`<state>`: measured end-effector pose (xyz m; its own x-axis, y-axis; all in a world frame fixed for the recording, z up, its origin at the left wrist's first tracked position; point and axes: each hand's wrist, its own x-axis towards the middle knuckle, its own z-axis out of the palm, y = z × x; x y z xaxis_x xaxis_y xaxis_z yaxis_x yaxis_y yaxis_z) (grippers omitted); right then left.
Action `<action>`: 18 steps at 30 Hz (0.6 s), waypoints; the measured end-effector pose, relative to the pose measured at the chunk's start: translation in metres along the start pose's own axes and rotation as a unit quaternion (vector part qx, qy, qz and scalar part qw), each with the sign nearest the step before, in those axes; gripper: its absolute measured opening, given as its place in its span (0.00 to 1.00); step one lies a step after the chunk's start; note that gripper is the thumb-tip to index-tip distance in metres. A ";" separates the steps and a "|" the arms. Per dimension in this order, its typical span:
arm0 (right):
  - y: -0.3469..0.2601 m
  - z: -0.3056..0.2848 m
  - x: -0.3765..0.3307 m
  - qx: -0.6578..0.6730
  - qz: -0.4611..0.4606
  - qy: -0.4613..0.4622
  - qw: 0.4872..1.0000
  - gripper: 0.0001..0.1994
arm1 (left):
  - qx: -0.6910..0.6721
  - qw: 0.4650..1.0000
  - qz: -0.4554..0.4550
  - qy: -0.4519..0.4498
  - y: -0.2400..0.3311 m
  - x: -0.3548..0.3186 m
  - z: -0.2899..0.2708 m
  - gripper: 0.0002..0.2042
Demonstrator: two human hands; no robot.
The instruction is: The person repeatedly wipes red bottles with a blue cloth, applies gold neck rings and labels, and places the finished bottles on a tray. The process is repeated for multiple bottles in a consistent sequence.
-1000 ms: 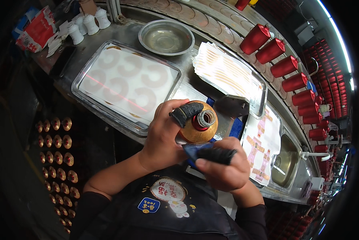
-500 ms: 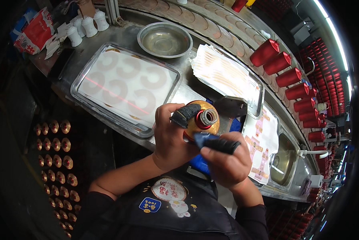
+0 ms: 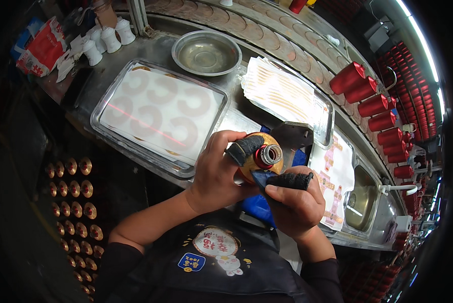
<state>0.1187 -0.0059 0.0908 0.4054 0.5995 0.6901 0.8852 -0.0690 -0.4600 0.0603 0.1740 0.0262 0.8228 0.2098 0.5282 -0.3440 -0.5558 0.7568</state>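
My left hand (image 3: 211,174) is wrapped round a gold-shouldered bottle (image 3: 247,170) with a red collar and an open, shiny threaded neck. It stands with the mouth tipped up toward me; its lower body is hidden by my hands. Black cloth covers one left finger, which lies over the shoulder. My right hand (image 3: 299,207) grips a small blue scraper-like blade (image 3: 261,179) between thumb and a black-wrapped forefinger. The blade sits against the near side of the shoulder. Beyond the bottle is a dark angled plate (image 3: 292,135).
A metal tray (image 3: 97,118) holds white sheets with C-shaped prints. Behind it stands a steel basin (image 3: 206,53). More printed sheets (image 3: 277,93) lie right of that, near a sink (image 3: 360,204) with a white tap (image 3: 398,188). Red bottles (image 3: 347,78) line the conveyor (image 3: 287,53).
The bottle and both hands have shifted slightly right. The blade, blurred before, now shows sharply against the shoulder. Red bottles on the conveyor have moved right and nearer.
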 end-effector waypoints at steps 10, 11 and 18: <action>-0.002 0.003 0.000 0.019 0.019 0.023 0.999 0.15 | -0.022 0.999 0.013 0.023 0.003 -0.003 0.005 0.40; -0.002 0.003 0.000 0.019 0.020 0.032 0.999 0.16 | -0.125 0.991 -0.051 0.007 0.003 -0.003 0.006 0.40; -0.003 0.005 -0.003 0.026 0.021 0.028 0.999 0.16 | 0.009 0.998 0.040 0.049 0.008 -0.005 0.005 0.39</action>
<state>0.1133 -0.0039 0.0874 0.4550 0.5509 0.6997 0.8551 -0.0511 -0.5159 0.0558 0.1640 0.0277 0.7445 0.2423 0.6221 -0.3977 -0.5876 0.7047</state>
